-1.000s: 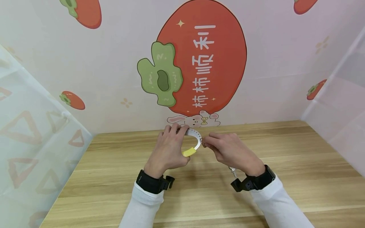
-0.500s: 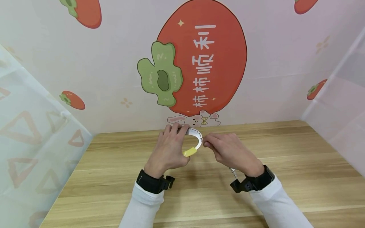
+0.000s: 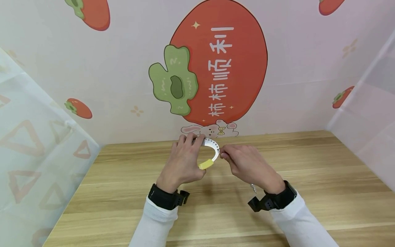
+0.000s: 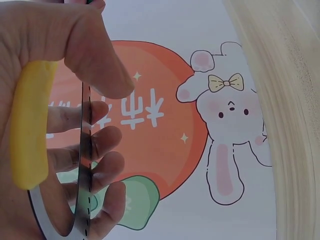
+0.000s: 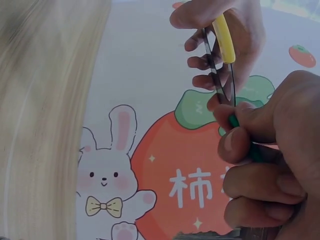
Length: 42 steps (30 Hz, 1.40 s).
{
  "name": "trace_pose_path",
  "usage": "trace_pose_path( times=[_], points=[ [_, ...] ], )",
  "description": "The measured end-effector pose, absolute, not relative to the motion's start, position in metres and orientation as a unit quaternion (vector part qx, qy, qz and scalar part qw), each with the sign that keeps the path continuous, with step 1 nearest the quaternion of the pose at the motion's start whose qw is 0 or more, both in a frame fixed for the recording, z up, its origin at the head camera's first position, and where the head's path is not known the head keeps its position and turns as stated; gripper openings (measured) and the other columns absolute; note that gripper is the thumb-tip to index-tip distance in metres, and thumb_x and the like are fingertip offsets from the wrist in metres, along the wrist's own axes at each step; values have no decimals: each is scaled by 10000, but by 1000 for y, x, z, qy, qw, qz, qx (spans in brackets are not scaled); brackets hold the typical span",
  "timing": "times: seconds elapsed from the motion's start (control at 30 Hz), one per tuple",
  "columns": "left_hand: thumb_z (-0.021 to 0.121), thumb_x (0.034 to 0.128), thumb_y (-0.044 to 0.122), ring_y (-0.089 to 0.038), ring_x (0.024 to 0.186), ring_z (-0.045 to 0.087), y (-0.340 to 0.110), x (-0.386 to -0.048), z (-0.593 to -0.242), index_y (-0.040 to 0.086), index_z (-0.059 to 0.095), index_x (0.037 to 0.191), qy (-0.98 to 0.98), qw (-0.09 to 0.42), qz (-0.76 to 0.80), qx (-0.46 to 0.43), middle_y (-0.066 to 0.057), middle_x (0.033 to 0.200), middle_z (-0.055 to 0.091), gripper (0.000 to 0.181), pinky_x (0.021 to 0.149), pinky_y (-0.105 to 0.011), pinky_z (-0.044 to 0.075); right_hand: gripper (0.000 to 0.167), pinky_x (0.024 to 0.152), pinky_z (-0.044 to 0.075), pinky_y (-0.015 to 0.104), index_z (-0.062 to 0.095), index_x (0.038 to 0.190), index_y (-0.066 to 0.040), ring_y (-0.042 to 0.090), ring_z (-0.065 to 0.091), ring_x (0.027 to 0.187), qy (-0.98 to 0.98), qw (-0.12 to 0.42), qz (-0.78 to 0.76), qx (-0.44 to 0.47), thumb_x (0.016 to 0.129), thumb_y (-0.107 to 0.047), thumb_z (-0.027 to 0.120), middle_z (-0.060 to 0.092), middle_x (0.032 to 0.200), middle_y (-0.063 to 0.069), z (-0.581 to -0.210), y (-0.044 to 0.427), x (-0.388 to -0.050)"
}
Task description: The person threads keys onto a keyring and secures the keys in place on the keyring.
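Note:
My left hand [image 3: 182, 161] holds a U-shaped metal band [image 3: 215, 145] with a row of small holes along one arm. Round the band's other arm sits a yellow sleeve [image 3: 206, 164], close to the thumb. In the left wrist view, the perforated arm [image 4: 85, 150] crosses in front of the fingers. My right hand [image 3: 251, 164] pinches a slim green piece [image 5: 257, 153] at the band's rounded end, mostly hidden by the fingers. What joins the piece and the band there cannot be made out. A short silver chain [image 3: 253, 188] hangs below the right hand.
The hands are above a wood-grain table [image 3: 129, 192]. Behind it stands a pale backdrop [image 3: 123, 85] with a large persimmon print and a rabbit. White side sheets [image 3: 37, 147] flank the table. Each wrist wears a black strap [image 3: 165, 197] with a small camera.
The band has shifted very slightly to the right. My right wrist has turned a little, and less of the hanging chain shows. Both hands keep their hold.

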<state>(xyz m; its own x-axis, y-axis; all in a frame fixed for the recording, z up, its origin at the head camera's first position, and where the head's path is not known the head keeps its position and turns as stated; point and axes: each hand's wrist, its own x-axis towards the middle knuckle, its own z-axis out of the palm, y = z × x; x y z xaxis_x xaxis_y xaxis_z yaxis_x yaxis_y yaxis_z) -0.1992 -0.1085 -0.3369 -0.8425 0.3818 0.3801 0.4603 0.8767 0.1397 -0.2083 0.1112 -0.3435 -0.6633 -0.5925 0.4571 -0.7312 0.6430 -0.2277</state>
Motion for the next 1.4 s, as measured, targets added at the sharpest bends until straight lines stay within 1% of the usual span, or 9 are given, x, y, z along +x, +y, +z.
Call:
trace_pose_path(
  times=[0.23,0.47,0.57,0.77,0.83,0.93,1.07,1.27,1.4],
  points=[
    [848,623,259,-318,1070,503,-109,-199,-337,97,534,1407,-956,160,-115,-216,-117,1263,537,861,817,-487,473,66,573,421,256,703,1035,-113,58,435,598,-885,150,220,382,985,-132,664,514,729,-131,-342,113,-209],
    [855,632,278,-320,1107,503,-109,-198,-335,116,525,1414,-957,148,-129,-215,-105,1297,535,864,823,-483,478,125,592,451,268,704,1047,-142,66,483,606,-854,51,341,389,995,-60,625,573,750,-74,-340,122,-213],
    [853,633,272,-321,1108,502,-108,-198,-334,120,524,1414,-955,147,-135,-217,-100,1292,536,862,815,-476,474,159,608,461,273,689,1041,-140,83,517,649,-839,28,369,400,1001,-20,593,584,778,-77,-342,124,-216],
    [850,631,270,-318,1107,496,-109,-199,-334,112,524,1412,-955,147,-139,-219,-97,1287,533,860,814,-477,471,169,723,504,293,683,1034,-147,113,583,817,-821,44,378,425,991,-4,604,637,931,-100,-343,125,-219],
    [851,632,271,-319,1108,497,-109,-199,-334,110,525,1413,-954,147,-140,-219,-101,1289,534,862,820,-479,474,179,748,511,298,681,1041,-158,126,595,837,-817,48,379,432,987,-2,611,645,962,-105,-344,126,-220],
    [856,632,273,-316,1104,499,-109,-198,-334,110,524,1416,-954,145,-142,-220,-101,1283,539,867,824,-480,478,184,739,506,293,678,1051,-178,124,588,823,-813,53,378,439,982,-16,627,643,982,-120,-344,126,-220],
    [860,633,267,-312,1099,502,-109,-197,-334,115,523,1416,-953,142,-149,-224,-98,1278,544,866,829,-483,482,173,708,491,281,678,1038,-188,89,555,783,-812,75,368,446,975,-30,646,630,949,-138,-346,126,-219],
    [854,636,255,-318,1124,501,-110,-197,-333,111,526,1417,-951,144,-154,-226,-103,1296,540,859,849,-490,479,103,666,469,262,677,991,-143,61,519,734,-824,116,338,439,964,-44,666,589,867,-141,-347,123,-216],
    [855,630,263,-330,1145,499,-110,-197,-333,101,528,1412,-950,153,-151,-226,-108,1305,534,863,863,-501,474,85,618,439,258,667,961,-142,66,484,681,-837,118,334,416,964,-57,669,540,802,-126,-346,120,-214]
  ],
)
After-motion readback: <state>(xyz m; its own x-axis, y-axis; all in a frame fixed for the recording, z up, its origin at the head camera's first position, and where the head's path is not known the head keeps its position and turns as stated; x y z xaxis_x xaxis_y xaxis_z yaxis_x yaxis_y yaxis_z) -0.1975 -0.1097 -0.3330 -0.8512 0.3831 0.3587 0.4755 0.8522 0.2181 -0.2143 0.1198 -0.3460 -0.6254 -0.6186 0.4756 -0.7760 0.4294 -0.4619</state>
